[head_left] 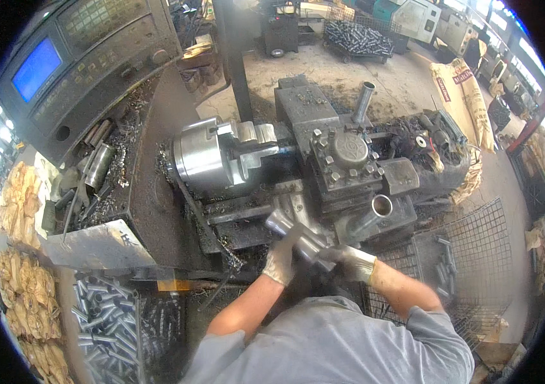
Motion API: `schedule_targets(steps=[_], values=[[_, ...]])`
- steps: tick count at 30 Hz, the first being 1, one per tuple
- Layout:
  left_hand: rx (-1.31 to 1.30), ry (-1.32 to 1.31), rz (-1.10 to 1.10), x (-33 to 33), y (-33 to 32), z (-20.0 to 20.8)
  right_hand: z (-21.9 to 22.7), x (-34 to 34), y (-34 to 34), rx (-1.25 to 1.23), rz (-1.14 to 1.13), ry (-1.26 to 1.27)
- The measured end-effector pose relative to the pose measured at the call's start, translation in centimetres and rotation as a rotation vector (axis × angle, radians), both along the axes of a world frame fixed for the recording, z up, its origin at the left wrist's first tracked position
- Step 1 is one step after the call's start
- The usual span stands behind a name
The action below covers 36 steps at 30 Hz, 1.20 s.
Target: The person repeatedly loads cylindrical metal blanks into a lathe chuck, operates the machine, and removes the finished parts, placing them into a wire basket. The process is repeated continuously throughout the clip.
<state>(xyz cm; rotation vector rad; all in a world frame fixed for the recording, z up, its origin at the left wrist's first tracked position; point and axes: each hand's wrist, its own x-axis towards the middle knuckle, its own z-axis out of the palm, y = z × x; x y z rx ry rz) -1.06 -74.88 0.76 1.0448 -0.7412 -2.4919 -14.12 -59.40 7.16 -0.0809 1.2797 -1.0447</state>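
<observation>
A shiny metal tube [309, 246] is held at a slant between my two gloved hands, in front of the lathe. My left hand [281, 257] is closed around its middle, the fingertips dark with grime. My right hand [351, 261] grips the tube's lower right end. Beyond the hands is the lathe's silver chuck [199, 153], whose jaws [253, 144] face right, with no part visible in them. To the right of the chuck stands the square tool post [348, 153] with bolts on top. An upright pipe-like tube [375, 214] stands just beyond my right hand.
A control panel with a blue screen [37, 69] rises at left. Many cut tubes fill a bin [107, 326] at lower left. A wire basket [484, 256] stands at right, with more tubes [444, 265] beside its mesh. Metal chips [237, 259] cling to the machine's near edge.
</observation>
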Motion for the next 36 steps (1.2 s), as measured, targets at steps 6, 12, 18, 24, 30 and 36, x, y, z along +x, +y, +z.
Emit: schedule_targets(steps=[6,12,18,24,30,36], values=[[0.134,0.214,0.132,0.9,-0.1,-3.0,-6.6,-1.6,0.9,-0.147,0.404,0.830],[0.149,0.331,0.015,4.5,-2.0,-3.4,5.8,-9.5,23.7,0.551,0.525,0.955],[-0.060,0.221,-0.294,3.0,-0.3,0.4,5.4,-11.0,18.3,0.469,-0.134,1.429],[-0.154,0.012,-0.401,3.5,1.3,2.6,3.0,-7.5,2.4,-0.156,0.292,1.500],[-0.025,0.022,-0.137,5.8,-0.6,2.1,-2.6,0.3,-4.4,-0.272,0.486,1.570],[-0.173,-0.151,-0.019,6.2,-5.1,1.8,-2.3,-2.6,-7.0,-0.125,0.399,1.167]])
